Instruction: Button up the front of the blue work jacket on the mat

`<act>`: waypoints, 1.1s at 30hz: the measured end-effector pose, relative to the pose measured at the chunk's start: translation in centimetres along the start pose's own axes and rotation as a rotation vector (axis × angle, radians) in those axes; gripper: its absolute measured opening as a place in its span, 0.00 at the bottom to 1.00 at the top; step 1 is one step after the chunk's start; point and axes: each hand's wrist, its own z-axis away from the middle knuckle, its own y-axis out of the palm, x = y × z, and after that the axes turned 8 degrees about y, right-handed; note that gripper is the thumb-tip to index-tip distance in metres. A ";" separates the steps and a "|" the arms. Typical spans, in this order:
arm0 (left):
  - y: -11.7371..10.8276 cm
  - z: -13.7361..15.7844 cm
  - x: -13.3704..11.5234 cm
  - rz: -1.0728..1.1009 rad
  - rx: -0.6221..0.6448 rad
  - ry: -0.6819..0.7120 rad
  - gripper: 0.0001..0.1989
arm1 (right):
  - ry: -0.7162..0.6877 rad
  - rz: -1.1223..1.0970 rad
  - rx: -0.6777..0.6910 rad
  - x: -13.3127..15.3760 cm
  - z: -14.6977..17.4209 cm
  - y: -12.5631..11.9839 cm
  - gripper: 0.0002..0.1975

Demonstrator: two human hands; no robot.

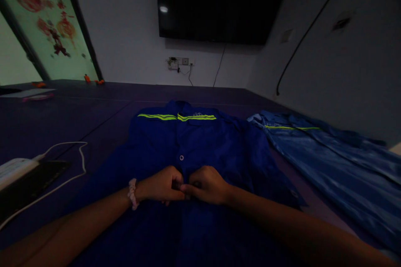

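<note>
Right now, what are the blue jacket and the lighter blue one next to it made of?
The blue jacket under both hands looks like matte woven cloth: soft folds, no shine. Its yellow stripes look like reflective tape, glowing bright. The lighter jacket looks smoother, maybe synthetic, since its wrinkles catch a sheen.

There is only one view, from a camera on the person's head. It looks forward and down over a dark purple tabletop (78,112) toward the far white wall, where a black screen (219,4) hangs. The camera is close to the blue jacket (194,142): both forearms enter from the bottom edge, and the left hand (163,185) and right hand (208,185) meet on the jacket, just below the middle of the frame. Left of the jacket a window (46,25) shows; right of it a second blue garment (328,158) lies beside the side wall.
</note>
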 end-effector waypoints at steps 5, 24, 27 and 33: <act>0.0 0.2 -0.4 -0.102 0.017 0.191 0.06 | 0.072 0.041 0.001 0.9 0.5 -0.4 0.25; 0.3 0.3 -0.7 -0.255 0.007 0.286 0.15 | 0.239 0.043 0.038 1.3 0.9 -0.9 0.13; 0.0 0.3 -0.6 -0.256 0.023 0.245 0.10 | 0.196 0.047 0.064 1.1 0.9 -1.1 0.11; -0.4 0.9 -1.3 -0.344 0.029 0.133 0.08 | 0.256 -0.066 -0.027 1.1 1.4 -1.0 0.15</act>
